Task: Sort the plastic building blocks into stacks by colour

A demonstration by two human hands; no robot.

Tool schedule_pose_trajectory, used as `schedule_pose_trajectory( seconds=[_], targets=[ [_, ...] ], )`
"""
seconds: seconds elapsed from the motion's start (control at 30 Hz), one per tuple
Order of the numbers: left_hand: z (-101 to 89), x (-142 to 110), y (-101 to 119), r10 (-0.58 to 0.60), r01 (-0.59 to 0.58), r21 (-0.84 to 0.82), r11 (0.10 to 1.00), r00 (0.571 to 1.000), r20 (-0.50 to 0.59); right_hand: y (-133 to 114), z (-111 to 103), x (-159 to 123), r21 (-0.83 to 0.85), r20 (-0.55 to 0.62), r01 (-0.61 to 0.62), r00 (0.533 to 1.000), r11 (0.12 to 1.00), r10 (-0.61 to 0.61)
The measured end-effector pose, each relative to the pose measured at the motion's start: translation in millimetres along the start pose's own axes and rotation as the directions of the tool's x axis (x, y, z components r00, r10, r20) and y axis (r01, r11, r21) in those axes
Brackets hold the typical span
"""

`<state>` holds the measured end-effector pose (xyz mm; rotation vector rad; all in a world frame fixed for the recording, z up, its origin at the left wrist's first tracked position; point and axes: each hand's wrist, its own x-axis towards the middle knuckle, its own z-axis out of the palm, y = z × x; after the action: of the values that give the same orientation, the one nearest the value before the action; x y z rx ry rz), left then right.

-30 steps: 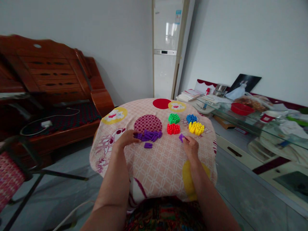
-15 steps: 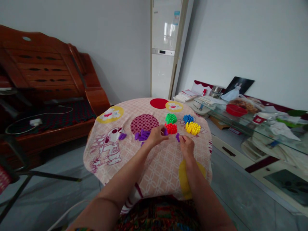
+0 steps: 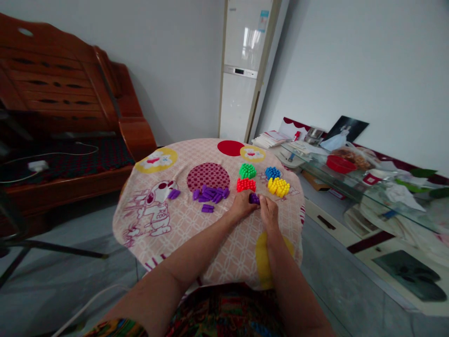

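**Both hands meet at a small purple cluster**

At far left is a wooden bench (image 3: 56, 93). On the cloth-covered table (image 3: 228, 252), a few purple pieces (image 3: 174, 194) lie over the printed dog's head. Next comes a loose purple pile (image 3: 212, 194), partly on the dark checked circle, with a short purple block (image 3: 207, 208) just on its near side. The left hand (image 3: 242, 206) has its thumb and fingers clamped on the purple cluster (image 3: 254, 199), just on the near side of the red group (image 3: 246, 185); the green group (image 3: 247, 170) stands beyond. The right hand (image 3: 269, 213) pinches the cluster's right end, fingertips together. Farther right are the blue group (image 3: 272, 172) and yellow group (image 3: 279, 187), then a glass shelf (image 3: 354, 180) bearing a red bowl (image 3: 341, 164).
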<state>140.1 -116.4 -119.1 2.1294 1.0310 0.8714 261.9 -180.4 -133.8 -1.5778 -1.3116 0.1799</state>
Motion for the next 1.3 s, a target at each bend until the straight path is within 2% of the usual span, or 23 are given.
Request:
schedule_pose_trajectory(
  seconds=[0.3,0.43,0.5,0.6,0.7,0.77,0.83,0.9,0.97,1.1,1.3],
  targets=[
    [-0.3,-5.8,3.6,0.008,-0.009,0.001,1.000,1.000,0.023,0.6,-0.9,-1.6,-0.028,-0.046,-0.005,0.999,1.000,0.004],
    [-10.9,-9.1,2.4,0.024,-0.025,-0.043,0.999,1.000,-0.012,2.9,-0.8,-2.6,-0.020,-0.076,-0.028,0.997,0.999,0.026],
    [-25.7,-10.0,0.2,0.019,-0.019,-0.007,1.000,0.997,-0.074,3.9,-0.6,-3.2,-0.012,-0.085,-0.033,0.996,0.999,0.032],
    [-59.0,-11.8,-7.6,-0.002,0.027,0.136,0.990,0.982,-0.187,4.8,-0.5,-3.4,0.004,-0.088,-0.014,0.996,1.000,0.014],
    [-96.3,-16.8,-20.0,-0.077,0.195,0.320,0.927,0.935,-0.346,4.4,-0.7,-3.0,0.021,-0.083,-0.003,0.997,1.000,0.004],
    [-117.1,-21.5,-28.9,-0.155,0.323,0.390,0.862,0.901,-0.405,3.8,-1.1,-2.8,0.020,-0.084,-0.005,0.996,1.000,0.007],
    [-132.1,-25.6,-36.7,-0.226,0.383,0.441,0.812,0.902,-0.367,3.2,-1.5,-2.8,0.015,-0.083,-0.011,0.996,1.000,0.012],
    [-140.8,-28.2,-42.4,-0.270,0.368,0.485,0.793,0.927,-0.261,3.1,-1.8,-2.9,0.003,-0.081,-0.018,0.997,1.000,0.018],
    [-144.9,-29.1,-46.2,-0.267,0.321,0.509,0.799,0.947,-0.179,3.2,-1.9,-3.0,-0.016,-0.079,-0.018,0.997,1.000,0.016],
    [-147.8,-27.6,-50.8,-0.226,0.279,0.489,0.827,0.960,-0.167,3.2,-1.9,-2.5,-0.036,-0.080,0.006,0.997,0.999,-0.009],
    [-145.2,-24.6,-51.4,-0.260,0.289,0.328,0.899,0.957,-0.130,3.5,-1.9,-1.4,-0.025,-0.070,-0.012,0.997,1.000,0.010]
  ],
)
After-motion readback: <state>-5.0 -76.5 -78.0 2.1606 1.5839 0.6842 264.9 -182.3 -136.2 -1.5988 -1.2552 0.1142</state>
